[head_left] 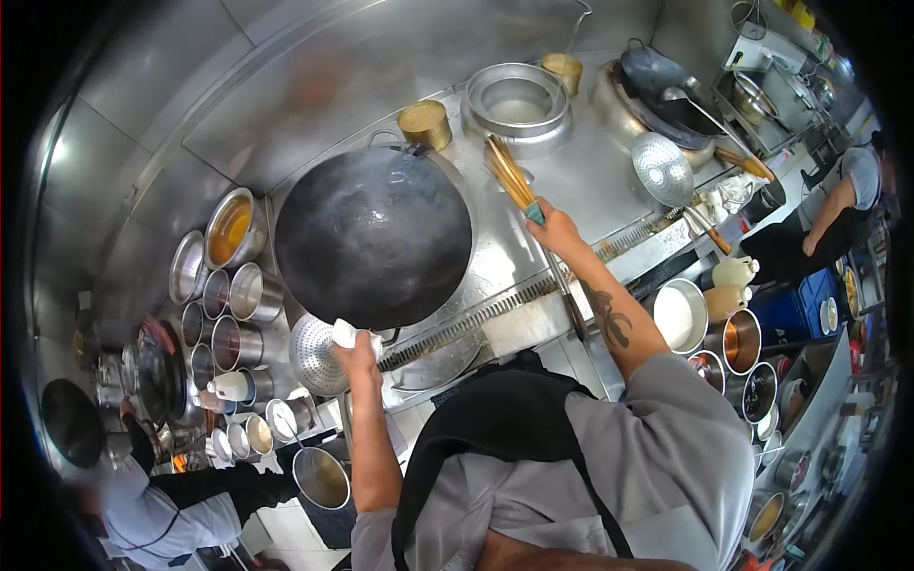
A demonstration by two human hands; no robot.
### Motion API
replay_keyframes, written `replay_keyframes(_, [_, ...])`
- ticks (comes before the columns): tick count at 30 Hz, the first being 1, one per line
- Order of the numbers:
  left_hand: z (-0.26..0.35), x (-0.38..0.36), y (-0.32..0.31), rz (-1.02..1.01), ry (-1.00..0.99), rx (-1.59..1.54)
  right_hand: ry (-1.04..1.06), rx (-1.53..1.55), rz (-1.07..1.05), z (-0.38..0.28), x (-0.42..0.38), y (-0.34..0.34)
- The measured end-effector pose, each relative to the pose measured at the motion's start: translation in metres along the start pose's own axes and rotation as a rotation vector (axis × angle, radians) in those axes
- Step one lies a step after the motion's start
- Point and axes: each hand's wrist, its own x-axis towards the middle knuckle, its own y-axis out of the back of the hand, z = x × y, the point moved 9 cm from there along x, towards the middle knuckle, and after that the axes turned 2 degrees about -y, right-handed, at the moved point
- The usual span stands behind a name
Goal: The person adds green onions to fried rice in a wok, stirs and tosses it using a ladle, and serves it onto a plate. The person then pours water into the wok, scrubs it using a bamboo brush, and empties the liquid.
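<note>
A large dark wok [376, 238] rests on the stove at the left, its inside bare with a faint haze over it. At its near rim, my left hand [358, 362] is closed on a folded white cloth [352, 333]; whether the fingers also grip the wok's handle is hidden. A perforated ladle [314, 354] lies beside that hand. My right hand [554, 231] is wrapped round a bamboo wok brush [511, 173] with a green band. The brush is held over the steel stove top [595, 186], right of the wok and apart from it.
Behind stand a brass-coloured pot [425, 124] and a round steel basin [519, 100]. Another wok [666, 90] with a ladle sits at the right, near a perforated skimmer [664, 169]. Steel containers [236, 343] crowd the left. Co-workers [171, 514] stand at both sides.
</note>
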Motion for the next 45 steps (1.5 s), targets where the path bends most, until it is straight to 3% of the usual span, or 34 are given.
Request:
replay_keyframes(2, [-0.032, -0.004, 0.0, 0.003, 0.063, -0.097, -0.053, 0.036, 0.021, 0.013, -0.003, -0.011])
replay_keyframes(3, [-0.055, 0.001, -0.001, -0.024, 0.065, -0.151, -0.065, -0.013, -0.087, 0.02, -0.008, -0.025])
replay_keyframes(6, [-0.069, -0.023, -0.022, -0.049, 0.345, -0.256, -0.099, -0.097, -0.324, 0.039, -0.026, -0.058])
replay_keyframes(10, [-0.092, -0.013, -0.042, -0.103, 0.375, -0.348, -0.239, -0.076, -0.456, 0.026, -0.08, -0.072])
replay_keyframes(11, [-0.094, -0.011, -0.044, -0.07, 0.39, -0.343, -0.157, -0.17, -0.365, 0.019, -0.088, -0.073])
replay_keyframes(14, [-0.097, -0.001, -0.056, -0.07, 0.398, -0.414, -0.049, -0.107, -0.48, 0.04, -0.111, -0.104])
replay_keyframes(16, [-0.096, 0.005, -0.061, -0.052, 0.398, -0.454, 0.05, -0.152, -0.287, 0.065, -0.117, -0.105])
replay_keyframes(17, [-0.095, 0.009, -0.065, -0.048, 0.398, -0.472, -0.067, -0.124, -0.28, 0.072, -0.123, -0.094])
replay_keyframes(20, [-0.096, 0.018, -0.073, -0.041, 0.417, -0.49, -0.119, -0.316, -0.135, 0.075, -0.139, -0.058])
replay_keyframes(26, [-0.1, 0.023, -0.079, -0.024, 0.389, -0.472, -0.338, -0.476, -0.254, 0.122, -0.164, -0.064])
replay_keyframes(31, [-0.111, 0.024, -0.081, -0.129, 0.507, -0.462, -0.287, -0.357, -0.234, 0.131, -0.164, -0.069])
replay_keyframes(35, [-0.11, 0.011, -0.049, -0.345, 0.58, -0.524, -0.266, -0.288, -0.245, 0.13, -0.16, -0.066])
replay_keyframes(36, [-0.087, -0.008, -0.03, -0.275, 0.643, -0.429, -0.272, -0.271, -0.252, 0.123, -0.16, -0.062])
replay_keyframes(39, [-0.12, -0.008, 0.038, -0.268, 0.487, -0.265, -0.216, -0.166, -0.27, 0.088, -0.163, -0.049])
replay_keyframes(40, [-0.095, -0.018, 0.054, -0.212, 0.343, -0.143, -0.223, -0.163, -0.275, 0.085, -0.165, -0.05])
replay_keyframes(41, [-0.114, -0.009, 0.075, -0.239, 0.179, 0.004, -0.23, -0.161, -0.279, 0.082, -0.167, -0.051])
replay_keyframes(42, [-0.113, -0.014, 0.082, -0.294, 0.201, 0.246, -0.236, -0.159, -0.283, 0.081, -0.169, -0.052])
replay_keyframes(44, [-0.113, -0.019, 0.092, -0.305, -0.031, 0.484, -0.261, -0.242, -0.286, 0.089, -0.176, -0.059])
replay_keyframes(45, [-0.125, -0.021, 0.093, -0.343, -0.044, 0.621, -0.263, -0.293, -0.281, 0.09, -0.18, -0.062])
